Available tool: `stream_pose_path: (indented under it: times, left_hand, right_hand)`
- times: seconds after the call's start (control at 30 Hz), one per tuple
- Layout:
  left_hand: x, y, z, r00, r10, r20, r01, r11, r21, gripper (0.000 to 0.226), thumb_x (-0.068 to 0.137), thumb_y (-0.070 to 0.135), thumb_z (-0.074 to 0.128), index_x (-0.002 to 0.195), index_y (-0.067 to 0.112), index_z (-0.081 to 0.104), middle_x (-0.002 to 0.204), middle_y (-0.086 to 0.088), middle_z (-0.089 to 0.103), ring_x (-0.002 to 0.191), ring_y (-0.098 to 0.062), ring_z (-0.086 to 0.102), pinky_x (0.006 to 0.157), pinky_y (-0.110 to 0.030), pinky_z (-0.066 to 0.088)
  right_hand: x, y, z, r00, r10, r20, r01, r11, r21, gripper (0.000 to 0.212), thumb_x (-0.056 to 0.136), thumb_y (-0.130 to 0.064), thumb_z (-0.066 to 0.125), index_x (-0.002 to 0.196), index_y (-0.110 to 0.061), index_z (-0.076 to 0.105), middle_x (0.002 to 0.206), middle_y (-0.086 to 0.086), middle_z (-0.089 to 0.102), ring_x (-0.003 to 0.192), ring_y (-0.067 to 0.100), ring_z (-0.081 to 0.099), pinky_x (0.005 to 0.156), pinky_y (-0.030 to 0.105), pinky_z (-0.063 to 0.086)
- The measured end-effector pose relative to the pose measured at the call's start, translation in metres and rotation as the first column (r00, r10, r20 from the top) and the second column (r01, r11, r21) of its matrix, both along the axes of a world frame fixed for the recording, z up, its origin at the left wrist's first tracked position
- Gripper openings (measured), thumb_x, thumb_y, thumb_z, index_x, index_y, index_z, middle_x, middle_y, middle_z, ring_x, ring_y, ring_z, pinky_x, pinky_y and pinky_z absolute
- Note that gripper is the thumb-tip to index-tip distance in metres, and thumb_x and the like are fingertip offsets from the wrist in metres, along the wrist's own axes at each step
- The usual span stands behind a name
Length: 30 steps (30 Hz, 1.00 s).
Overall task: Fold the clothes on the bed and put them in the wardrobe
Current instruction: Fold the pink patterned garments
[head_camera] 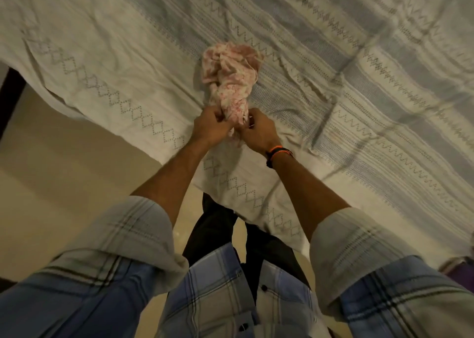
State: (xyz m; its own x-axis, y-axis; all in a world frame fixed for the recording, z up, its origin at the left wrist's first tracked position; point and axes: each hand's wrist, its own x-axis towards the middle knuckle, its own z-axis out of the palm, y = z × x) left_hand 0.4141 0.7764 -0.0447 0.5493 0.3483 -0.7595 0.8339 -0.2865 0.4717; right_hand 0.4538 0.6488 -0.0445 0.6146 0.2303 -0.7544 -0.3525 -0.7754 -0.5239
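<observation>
A crumpled pink and white patterned garment [232,78] lies bunched on the bed [359,81], near its front edge. My left hand [210,126] and my right hand [257,130] sit side by side, both closed on the garment's near end. The far part of the garment rests in a heap on the bedspread. My right wrist carries an orange and black band [278,151]. No wardrobe is in view.
The bedspread [102,63] is cream and pale blue with zigzag and diamond stitching, and hangs over the bed's edge. Beige floor [64,171] lies to the left. A dark upright edge [10,99] stands at far left. A purple object [459,271] shows at lower right.
</observation>
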Motion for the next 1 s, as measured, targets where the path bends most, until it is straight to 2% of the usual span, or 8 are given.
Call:
stream_pose_path:
  times: [0.2,0.33,0.43,0.67,0.73,0.8,0.87,1.0]
  left_hand:
    - [-0.006,-0.005,0.018,0.997,-0.005,0.083,0.012,0.997,-0.079,0.023,0.086,0.038,0.072,0.095,0.017,0.064,0.095,0.000,0.070,0.091,-0.020,0.067,0.083,-0.036,0.056]
    - [-0.007,-0.020,0.039,0.989,0.002,0.145,0.011,0.996,-0.088,0.021,0.085,0.028,0.074,0.095,0.012,0.066,0.090,-0.001,0.066,0.090,-0.020,0.064,0.082,-0.035,0.053]
    - [-0.011,-0.035,0.064,0.980,0.007,0.198,0.013,0.995,-0.095,0.021,0.084,0.025,0.076,0.096,0.009,0.068,0.087,-0.002,0.066,0.086,-0.017,0.061,0.086,-0.041,0.054]
    - [-0.058,-0.099,0.138,0.916,0.020,0.400,0.037,0.990,-0.133,0.033,0.074,0.039,0.079,0.087,0.011,0.069,0.084,-0.005,0.070,0.089,-0.026,0.068,0.086,-0.052,0.056]
    - [-0.066,-0.113,0.155,0.895,0.030,0.445,0.039,0.989,-0.145,0.025,0.074,0.029,0.082,0.077,0.013,0.063,0.076,0.000,0.062,0.079,-0.018,0.062,0.086,-0.047,0.056]
    - [-0.073,-0.126,0.172,0.878,0.009,0.478,0.071,0.986,-0.149,0.026,0.076,0.017,0.084,0.078,0.012,0.058,0.075,0.002,0.057,0.076,-0.014,0.055,0.076,-0.036,0.055]
    - [-0.078,-0.136,0.187,0.868,-0.030,0.496,0.117,0.983,-0.144,0.027,0.073,0.010,0.085,0.081,0.012,0.059,0.073,0.002,0.057,0.073,-0.011,0.055,0.066,-0.023,0.052]
    - [-0.092,-0.157,0.214,0.825,-0.143,0.548,0.219,0.973,-0.077,0.036,0.066,0.011,0.089,0.092,0.011,0.064,0.082,0.002,0.064,0.078,-0.012,0.061,0.076,-0.029,0.056]
  right_hand:
    - [0.006,-0.015,0.025,0.992,-0.123,0.018,0.122,0.990,0.072,0.018,0.089,-0.021,0.063,0.105,-0.013,0.067,0.092,0.000,0.066,0.084,0.018,0.058,0.061,0.024,0.039]
    - [0.001,-0.030,0.043,0.954,-0.299,-0.010,0.298,0.944,0.143,0.009,0.086,-0.016,0.063,0.080,-0.010,0.067,0.086,0.012,0.069,0.079,0.024,0.060,0.075,0.046,0.050]
    - [-0.006,-0.049,0.066,0.936,-0.351,-0.018,0.348,0.918,0.191,0.019,0.086,-0.017,0.063,0.067,-0.018,0.058,0.070,0.001,0.059,0.071,0.021,0.054,0.069,0.046,0.044]
    - [-0.047,-0.121,0.139,0.919,-0.390,0.049,0.338,0.849,0.406,0.015,0.078,-0.032,0.062,0.074,-0.018,0.059,0.074,0.005,0.059,0.072,0.022,0.054,0.068,0.041,0.041]
    - [-0.056,-0.138,0.155,0.917,-0.391,0.077,0.325,0.846,0.423,0.022,0.077,-0.037,0.063,0.076,-0.015,0.060,0.076,0.005,0.060,0.073,0.024,0.056,0.069,0.042,0.043]
    - [-0.063,-0.152,0.168,0.911,-0.402,0.090,0.324,0.835,0.444,0.037,0.072,-0.044,0.064,0.083,-0.009,0.062,0.081,0.008,0.062,0.075,0.025,0.058,0.070,0.044,0.047]
    - [-0.070,-0.164,0.181,0.899,-0.425,0.104,0.334,0.821,0.463,0.035,0.072,-0.045,0.065,0.084,-0.012,0.061,0.084,0.009,0.061,0.077,0.025,0.058,0.071,0.043,0.046]
    - [-0.094,-0.191,0.211,0.853,-0.491,0.180,0.351,0.793,0.498,0.036,0.076,-0.044,0.063,0.085,-0.009,0.066,0.085,0.010,0.066,0.078,0.024,0.061,0.075,0.047,0.051]
